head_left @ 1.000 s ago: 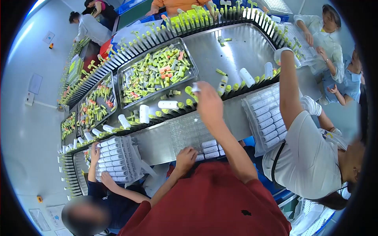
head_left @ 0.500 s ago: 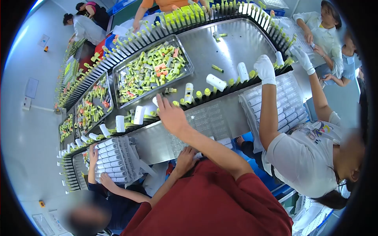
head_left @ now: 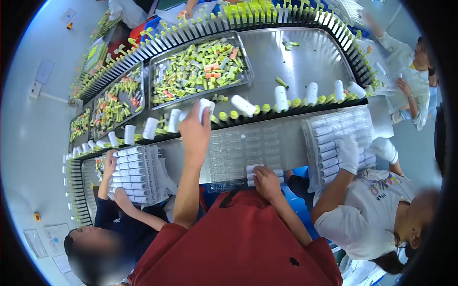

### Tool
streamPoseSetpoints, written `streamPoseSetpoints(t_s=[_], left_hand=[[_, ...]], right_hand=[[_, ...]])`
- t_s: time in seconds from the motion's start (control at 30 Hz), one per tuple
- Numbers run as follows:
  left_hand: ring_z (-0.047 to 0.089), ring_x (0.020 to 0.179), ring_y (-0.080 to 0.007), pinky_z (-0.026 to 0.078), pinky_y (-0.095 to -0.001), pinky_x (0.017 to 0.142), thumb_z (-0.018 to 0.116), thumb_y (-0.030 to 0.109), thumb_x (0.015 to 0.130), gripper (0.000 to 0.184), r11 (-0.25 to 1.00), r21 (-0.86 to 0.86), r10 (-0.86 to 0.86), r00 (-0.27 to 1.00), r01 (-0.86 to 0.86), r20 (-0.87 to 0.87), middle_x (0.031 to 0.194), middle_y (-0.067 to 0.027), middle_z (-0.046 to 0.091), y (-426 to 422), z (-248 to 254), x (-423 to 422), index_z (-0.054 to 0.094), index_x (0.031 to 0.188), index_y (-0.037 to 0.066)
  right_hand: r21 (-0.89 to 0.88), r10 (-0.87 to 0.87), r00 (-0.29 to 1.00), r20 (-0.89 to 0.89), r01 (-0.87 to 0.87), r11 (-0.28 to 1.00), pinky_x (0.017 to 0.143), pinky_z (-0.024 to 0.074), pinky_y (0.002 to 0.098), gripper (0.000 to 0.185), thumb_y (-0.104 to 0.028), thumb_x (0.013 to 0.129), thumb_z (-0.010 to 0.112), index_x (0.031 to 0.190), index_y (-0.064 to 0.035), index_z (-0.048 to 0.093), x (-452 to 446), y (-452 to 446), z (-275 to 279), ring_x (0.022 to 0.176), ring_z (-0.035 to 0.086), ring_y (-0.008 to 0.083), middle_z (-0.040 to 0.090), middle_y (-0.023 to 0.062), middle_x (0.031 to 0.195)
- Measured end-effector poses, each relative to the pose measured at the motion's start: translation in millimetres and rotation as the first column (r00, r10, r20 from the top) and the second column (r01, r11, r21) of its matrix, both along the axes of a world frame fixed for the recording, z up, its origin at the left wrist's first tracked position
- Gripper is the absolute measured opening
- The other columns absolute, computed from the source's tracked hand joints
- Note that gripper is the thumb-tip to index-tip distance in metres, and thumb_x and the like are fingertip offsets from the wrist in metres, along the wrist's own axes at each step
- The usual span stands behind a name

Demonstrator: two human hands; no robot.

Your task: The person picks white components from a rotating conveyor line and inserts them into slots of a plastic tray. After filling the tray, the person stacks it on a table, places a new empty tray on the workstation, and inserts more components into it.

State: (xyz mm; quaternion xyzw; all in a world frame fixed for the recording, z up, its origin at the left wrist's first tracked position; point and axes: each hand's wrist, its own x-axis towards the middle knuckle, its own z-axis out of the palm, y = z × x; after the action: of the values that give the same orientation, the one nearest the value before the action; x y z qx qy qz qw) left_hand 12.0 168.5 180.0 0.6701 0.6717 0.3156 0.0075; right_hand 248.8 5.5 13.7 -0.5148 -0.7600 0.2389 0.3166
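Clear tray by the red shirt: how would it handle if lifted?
Probably light and flexible: the clear tray looks like thin moulded plastic. Likely to sag or tip toward its near right corner, where its few white units sit.

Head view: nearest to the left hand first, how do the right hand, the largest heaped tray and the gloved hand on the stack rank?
1. Largest heaped tray, just beyond the left hand.
2. Right hand, lower right.
3. Gloved hand, far right, on the stack.

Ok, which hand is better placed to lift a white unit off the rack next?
Likely left: left hand is at the rack, fingers on a white unit; right hand is low, at the clear tray.
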Motion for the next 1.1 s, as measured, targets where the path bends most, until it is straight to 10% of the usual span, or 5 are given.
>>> streamPoseSetpoints(t_s=[0.1,0.37,0.53,0.97,1.1], left_hand=[[0.073,0.095,-0.0422,0.059,-0.0471,0.075,0.063,0.022,0.105,0.036,0.983,0.085,0.180,0.932,-0.161,-0.315,0.119,-0.0229,0.072,17.6,-55.0,-1.3,0.065,0.137,0.005],[0.059,0.129,-0.0479,0.054,-0.0484,0.099,0.056,0.012,0.108,0.046,0.978,0.198,0.076,0.997,-0.070,-0.026,0.147,-0.0278,0.057,-15.7,-75.8,-73.7,0.049,0.151,0.000],[0.061,0.106,-0.0249,0.057,-0.0339,0.082,0.060,0.000,0.101,0.079,0.981,0.005,0.179,0.919,-0.193,0.352,0.145,-0.0260,0.051,-54.2,-120.6,-68.4,0.017,0.166,0.001],[0.058,0.124,-0.0454,0.048,-0.0506,0.106,0.060,0.003,0.093,0.044,0.834,-0.281,-0.430,0.879,0.475,0.206,0.140,-0.0264,0.054,-156.9,-182.2,22.8,0.057,0.136,-0.003],[0.059,0.122,-0.0436,0.050,-0.0508,0.103,0.063,0.008,0.093,0.036,0.759,-0.399,-0.493,0.855,0.514,0.163,0.136,-0.0226,0.058,-154.3,-163.1,15.1,0.063,0.128,-0.001]], right_hand=[[-0.228,-0.107,0.994,0.033,0.111,0.967,0.083,0.0555,0.0532,0.016,-0.016,0.098,0.063,0.100,-0.0021,0.070,4.2,-14.2,17.4,0.092,0.070,0.0429,0.073,0.0172,0.101],[-0.675,-0.027,0.849,0.528,0.439,0.593,0.086,0.0568,0.0560,0.054,-0.050,0.103,0.056,0.107,0.0008,0.073,68.7,-66.8,7.6,0.096,0.073,0.0463,0.075,0.0269,0.101],[-0.739,-0.057,0.859,0.510,0.471,0.482,0.094,0.0568,0.0549,0.056,-0.050,0.104,0.053,0.112,0.0007,0.074,94.5,-108.4,-42.3,0.105,0.072,0.0467,0.075,0.0276,0.108],[-0.848,0.087,0.899,0.430,0.369,0.380,0.084,0.0611,0.0487,0.042,-0.037,0.097,0.058,0.098,-0.0005,0.079,112.4,-114.6,-20.1,0.093,0.077,0.0389,0.077,0.0253,0.100],[-0.989,0.028,0.995,0.096,0.092,0.119,0.080,0.0611,0.0435,0.053,-0.044,0.101,0.053,0.103,0.0030,0.077,115.6,-131.5,-47.5,0.083,0.077,0.0306,0.079,0.0193,0.097]])
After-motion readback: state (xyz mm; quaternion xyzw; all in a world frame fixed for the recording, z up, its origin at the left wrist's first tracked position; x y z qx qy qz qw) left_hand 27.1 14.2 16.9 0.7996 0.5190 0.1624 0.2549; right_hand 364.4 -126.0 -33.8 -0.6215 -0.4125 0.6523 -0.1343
